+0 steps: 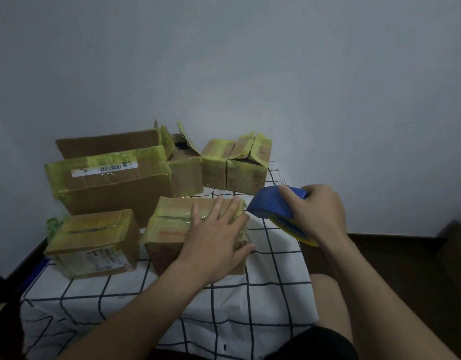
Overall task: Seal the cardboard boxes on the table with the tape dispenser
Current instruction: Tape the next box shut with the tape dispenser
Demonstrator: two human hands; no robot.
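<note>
Left hand (219,237) presses flat on the small brown cardboard box (195,232) at the table's near centre; right hand (319,211) grips the blue tape dispenser (272,205), apparently at the box's right edge; keep the flaps pinned, draw tape taut.

Two small boxes (94,242) in front, larger box (107,178) behind them, three boxes (224,165) at its right

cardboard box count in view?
6. Back row, left to right: large box, half-hidden box, small box, end box. Front: left box, centre box under the left hand. Others may hide behind.
</note>
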